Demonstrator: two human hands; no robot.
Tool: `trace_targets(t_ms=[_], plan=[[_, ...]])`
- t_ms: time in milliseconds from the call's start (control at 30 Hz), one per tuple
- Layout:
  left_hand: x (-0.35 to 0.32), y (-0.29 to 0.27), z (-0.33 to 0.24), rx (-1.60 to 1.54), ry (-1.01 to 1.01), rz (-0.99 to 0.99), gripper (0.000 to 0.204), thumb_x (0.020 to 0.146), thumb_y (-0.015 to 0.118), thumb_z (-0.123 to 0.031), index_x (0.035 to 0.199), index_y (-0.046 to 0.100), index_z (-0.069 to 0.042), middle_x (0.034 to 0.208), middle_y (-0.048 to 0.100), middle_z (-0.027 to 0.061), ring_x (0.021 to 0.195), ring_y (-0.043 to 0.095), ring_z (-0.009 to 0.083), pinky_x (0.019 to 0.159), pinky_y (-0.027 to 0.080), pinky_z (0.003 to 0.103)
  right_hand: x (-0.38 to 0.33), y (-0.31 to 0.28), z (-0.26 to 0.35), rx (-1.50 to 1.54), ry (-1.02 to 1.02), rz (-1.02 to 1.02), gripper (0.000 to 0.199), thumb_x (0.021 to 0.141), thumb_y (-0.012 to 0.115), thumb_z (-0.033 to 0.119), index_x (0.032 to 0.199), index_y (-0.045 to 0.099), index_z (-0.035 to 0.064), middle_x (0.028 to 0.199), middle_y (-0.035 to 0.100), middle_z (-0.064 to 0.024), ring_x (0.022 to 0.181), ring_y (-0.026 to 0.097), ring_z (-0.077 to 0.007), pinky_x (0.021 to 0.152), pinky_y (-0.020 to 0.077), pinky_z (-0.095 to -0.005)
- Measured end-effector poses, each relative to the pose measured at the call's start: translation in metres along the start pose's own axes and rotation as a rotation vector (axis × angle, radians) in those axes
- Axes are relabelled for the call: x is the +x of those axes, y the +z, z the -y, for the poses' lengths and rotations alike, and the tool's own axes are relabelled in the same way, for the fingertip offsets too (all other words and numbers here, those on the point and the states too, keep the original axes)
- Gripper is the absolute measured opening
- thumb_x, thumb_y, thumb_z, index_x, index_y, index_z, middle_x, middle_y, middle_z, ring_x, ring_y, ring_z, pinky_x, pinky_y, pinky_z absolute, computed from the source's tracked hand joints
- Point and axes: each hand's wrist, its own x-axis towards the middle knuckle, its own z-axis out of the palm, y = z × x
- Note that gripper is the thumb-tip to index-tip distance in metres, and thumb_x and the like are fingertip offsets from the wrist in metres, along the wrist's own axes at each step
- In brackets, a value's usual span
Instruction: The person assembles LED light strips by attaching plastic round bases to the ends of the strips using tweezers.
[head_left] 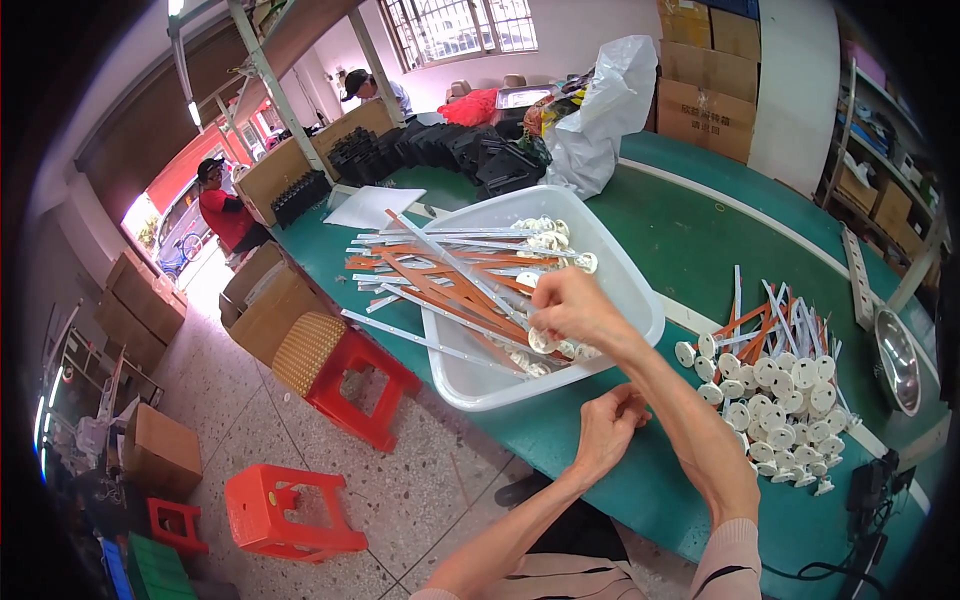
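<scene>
My right hand [578, 312] is over a white plastic tub [648, 315], its fingers closed on the white round end of a strip [543, 342]. That strip's long pale tail slants up and left across the pile. Inside the tub lie several pale and orange-brown strips [430, 270] with white disc ends, many tails sticking out over the left rim. My left hand [608, 430] is low by the tub's near right corner, above the green table [640, 490]. Its fingers are curled together, and whatever they hold is hidden.
A heap of white discs with strips [790, 395] lies right of the tub. Farther right are a metal bowl [897, 360] and cables. Black plastic parts [480, 160] and a white plastic bag [605, 120] stand behind. Red stools [290, 510] are left; two people are farther off.
</scene>
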Motion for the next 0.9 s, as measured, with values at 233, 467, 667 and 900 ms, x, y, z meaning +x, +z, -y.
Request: trace_targets(t_ms=[233, 467, 667, 900], plan=[[0.006, 0.002, 0.019, -0.311, 0.006, -0.064, 0.029, 0.087, 0.056, -0.003, 0.115, 0.056, 0.005, 0.099, 0.064, 0.0130, 0.080, 0.065, 0.0161, 0.070, 0.054, 0.027, -0.076, -0.057, 0.013, 0.683, 0.061, -0.170, 0.014, 0.080, 0.066, 0.006, 0.092, 0.058, 0.0018, 0.075, 0.065, -0.0046, 0.065, 0.060, -0.0077, 0.056, 0.0476, -0.0208], [0.007, -0.010, 0.000, -0.409, 0.141, 0.032, 0.060, 0.079, 0.062, 0.000, 0.132, 0.036, 0.006, 0.125, 0.048, 0.0169, 0.111, 0.051, 0.0246, 0.091, 0.045, 0.033, -0.133, -0.062, -0.011, 0.542, 0.047, -0.240, 0.012, 0.080, 0.066, 0.004, 0.089, 0.060, 0.0001, 0.077, 0.065, -0.0056, 0.070, 0.062, -0.0107, 0.063, 0.0496, -0.0226], [0.005, -0.001, 0.000, -0.482, 0.106, 0.066, 0.056, 0.078, 0.063, 0.002, 0.130, 0.042, 0.002, 0.123, 0.054, 0.0143, 0.113, 0.053, 0.0234, 0.097, 0.042, 0.036, -0.150, -0.058, -0.031, 0.537, 0.048, -0.326, 0.011, 0.077, 0.066, 0.000, 0.087, 0.061, -0.0009, 0.076, 0.064, -0.0056, 0.069, 0.062, -0.0105, 0.064, 0.0516, -0.0240], [0.006, -0.007, -0.003, -0.668, -0.092, 0.231, 0.047, 0.084, 0.057, -0.001, 0.128, 0.043, 0.004, 0.119, 0.055, 0.0160, 0.109, 0.056, 0.0257, 0.094, 0.048, 0.037, -0.154, -0.055, -0.033, 0.402, 0.082, -0.350, 0.008, 0.076, 0.067, 0.001, 0.083, 0.062, -0.0009, 0.074, 0.062, -0.0046, 0.064, 0.058, -0.0089, 0.059, 0.0473, -0.0215]])
